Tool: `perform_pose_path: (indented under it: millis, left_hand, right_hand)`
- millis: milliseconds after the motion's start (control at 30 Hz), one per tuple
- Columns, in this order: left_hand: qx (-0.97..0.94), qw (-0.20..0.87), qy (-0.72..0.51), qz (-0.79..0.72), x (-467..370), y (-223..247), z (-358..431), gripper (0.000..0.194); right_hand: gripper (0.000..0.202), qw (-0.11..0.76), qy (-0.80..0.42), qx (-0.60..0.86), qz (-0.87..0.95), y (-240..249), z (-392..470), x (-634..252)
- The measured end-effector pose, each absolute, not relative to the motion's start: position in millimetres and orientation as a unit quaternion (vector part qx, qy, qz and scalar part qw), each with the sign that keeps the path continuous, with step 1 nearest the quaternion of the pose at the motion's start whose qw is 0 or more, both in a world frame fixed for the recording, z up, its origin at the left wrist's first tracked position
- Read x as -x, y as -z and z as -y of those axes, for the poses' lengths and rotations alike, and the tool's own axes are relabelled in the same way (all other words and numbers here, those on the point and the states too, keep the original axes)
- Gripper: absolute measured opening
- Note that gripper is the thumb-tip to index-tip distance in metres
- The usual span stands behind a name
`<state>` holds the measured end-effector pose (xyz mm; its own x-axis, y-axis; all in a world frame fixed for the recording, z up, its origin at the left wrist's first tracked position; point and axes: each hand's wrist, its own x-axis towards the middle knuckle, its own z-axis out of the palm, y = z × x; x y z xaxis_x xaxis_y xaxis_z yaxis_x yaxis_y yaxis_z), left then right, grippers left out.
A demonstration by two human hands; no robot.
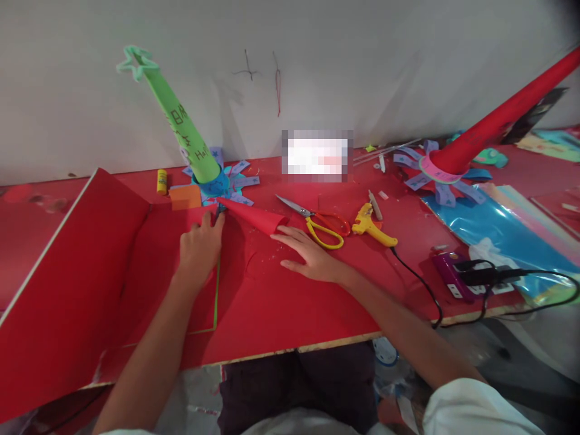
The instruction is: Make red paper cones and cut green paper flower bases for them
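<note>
A small red paper cone (256, 215) lies on the red tabletop, its narrow end toward the left and its wide end toward my right hand (312, 255). The fingers of that hand are stretched out, their tips touching the cone's wide end. My left hand (202, 244) is closed by the narrow tip, thumb and fingers pinching a small dark blue thing that is mostly hidden. Just behind it stands a tall green paper cone (188, 136) with a star on top and a blue base ringed by purple strips. Scissors (317, 220) with red and yellow handles lie beyond my right hand.
A yellow glue gun (372, 226) trails its black cord to a purple power strip (460, 275). A tall red cone (512, 115) stands at right near a blue sheet (507, 232). At left are a glue stick (162, 181), orange paper (185, 197) and a raised red board (72, 290).
</note>
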<state>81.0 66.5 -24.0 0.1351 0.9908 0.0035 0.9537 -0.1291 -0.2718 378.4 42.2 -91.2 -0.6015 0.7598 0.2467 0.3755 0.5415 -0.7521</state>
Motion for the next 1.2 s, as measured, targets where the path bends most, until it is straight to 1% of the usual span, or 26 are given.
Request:
perform_pose_path:
  millis: [133,300,500,600,867,1000,1200]
  left_hand:
    - [0.726,0.1,-0.079,0.676,-87.0,25.9,-65.2,0.055]
    - [0.721,0.089,-0.078,0.682,-90.7,23.9,-65.5,0.056]
    - [0.746,0.062,-0.112,0.654,-82.5,17.7,-65.9,0.063]
    - [0.754,0.062,-0.118,0.643,-81.1,17.0,-64.2,0.064]
    - [0.783,0.084,-0.135,0.601,-80.6,16.5,-59.9,0.065]
    - [0.791,0.059,-0.15,0.591,-76.0,15.5,-57.8,0.064]
    - [0.786,0.011,-0.187,0.589,-76.9,12.1,-53.9,0.07]
  right_hand:
    - [0.071,0.271,-0.359,0.346,0.824,92.0,-40.7,-370.9]
    - [0.075,0.303,-0.36,0.349,0.811,92.2,-40.8,-366.9]
    - [0.065,0.371,-0.327,0.381,0.781,88.3,-43.0,-369.0]
    - [0.061,0.386,-0.316,0.393,0.772,88.3,-43.8,-369.0]
    - [0.057,0.392,-0.309,0.398,0.77,92.0,-44.7,-368.5]
    - [0.055,0.387,-0.309,0.401,0.771,93.4,-45.0,-368.4]
    - [0.056,0.382,-0.287,0.408,0.778,94.6,-44.3,-367.8]
